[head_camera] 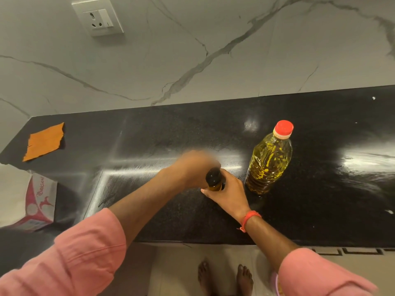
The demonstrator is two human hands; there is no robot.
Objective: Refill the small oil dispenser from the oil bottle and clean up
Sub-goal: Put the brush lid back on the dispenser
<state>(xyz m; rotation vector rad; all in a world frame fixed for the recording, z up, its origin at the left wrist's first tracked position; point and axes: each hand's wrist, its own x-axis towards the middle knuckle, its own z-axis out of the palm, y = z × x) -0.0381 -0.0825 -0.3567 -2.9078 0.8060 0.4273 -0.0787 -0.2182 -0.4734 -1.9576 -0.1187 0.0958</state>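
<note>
- Standing on the black speckled stone counter [149, 133], the small dark glass oil dispenser with a black cap [213, 180] is near the front edge, just left of the big clear plastic oil bottle with a red cap [269, 159]; the two are close but apart.
- Bare counter is stretching to the left as far as the orange cleaning cloth [44, 141] at the far left corner, and to the right of the bottle.
- The right hand [229, 194] is gripping the dispenser's body, fingers curled round it.
- The left hand [192, 167] is blurred at the cap; I cannot tell whether it is gripping.
- Counting: one dispenser, one bottle, one cloth, two hands, one white and pink box [39, 201] beside the counter's left end.
</note>
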